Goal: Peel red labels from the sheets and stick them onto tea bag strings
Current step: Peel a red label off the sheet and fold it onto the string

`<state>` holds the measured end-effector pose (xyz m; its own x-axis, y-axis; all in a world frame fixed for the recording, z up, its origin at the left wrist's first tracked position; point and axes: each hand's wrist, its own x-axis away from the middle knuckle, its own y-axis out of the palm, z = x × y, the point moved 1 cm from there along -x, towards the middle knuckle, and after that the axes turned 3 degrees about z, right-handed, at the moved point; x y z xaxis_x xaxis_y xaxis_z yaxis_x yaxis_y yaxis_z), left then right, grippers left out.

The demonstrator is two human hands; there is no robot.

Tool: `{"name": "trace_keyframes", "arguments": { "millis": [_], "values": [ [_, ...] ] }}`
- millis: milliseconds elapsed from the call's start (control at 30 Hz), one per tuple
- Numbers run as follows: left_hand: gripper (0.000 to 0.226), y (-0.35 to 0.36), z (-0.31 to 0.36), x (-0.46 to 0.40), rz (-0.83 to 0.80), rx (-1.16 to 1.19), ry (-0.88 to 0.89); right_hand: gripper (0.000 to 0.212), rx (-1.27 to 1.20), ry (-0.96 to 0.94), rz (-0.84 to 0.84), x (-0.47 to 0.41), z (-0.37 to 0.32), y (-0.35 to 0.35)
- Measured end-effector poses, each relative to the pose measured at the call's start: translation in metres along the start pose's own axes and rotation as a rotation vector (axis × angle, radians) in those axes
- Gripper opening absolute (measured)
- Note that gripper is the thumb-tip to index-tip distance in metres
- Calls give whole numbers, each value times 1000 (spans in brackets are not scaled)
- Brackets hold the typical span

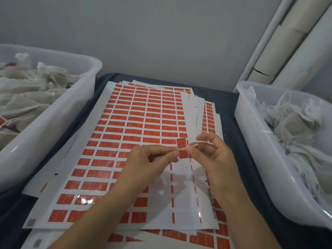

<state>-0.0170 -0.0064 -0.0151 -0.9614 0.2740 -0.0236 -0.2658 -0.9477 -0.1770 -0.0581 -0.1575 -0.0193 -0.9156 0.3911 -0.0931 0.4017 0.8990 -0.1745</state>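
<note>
Above the glossy white sheets of red labels (pixel 136 123), left hand (pixel 149 162) and right hand (pixel 213 153) both pinch one small red rectangular label (pixel 181 147) across a thin white string (pixel 193 146), apparently so it can fold closed.

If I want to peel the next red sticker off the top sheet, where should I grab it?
Probably at a corner on its right edge, coming from the bare strip where stickers are already gone. The next sticker lies flat on the top sheet, so a fingertip likely has to lift that free edge first, then pinch.
</note>
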Motion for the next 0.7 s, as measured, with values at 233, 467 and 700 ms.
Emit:
{"name": "trace_keyframes", "arguments": {
  "millis": [233,467,700],
  "values": [
    [25,-1,-3,4,151,-512,633,35,36,43,-78,0,-2,2],
    [31,2,-13,7,128,-595,682,41,80,-64,-86,3,-8,2],
    [30,1,-10,5,132,-321,489,33,142,-244,105,6,-12,0]
  ]
}}
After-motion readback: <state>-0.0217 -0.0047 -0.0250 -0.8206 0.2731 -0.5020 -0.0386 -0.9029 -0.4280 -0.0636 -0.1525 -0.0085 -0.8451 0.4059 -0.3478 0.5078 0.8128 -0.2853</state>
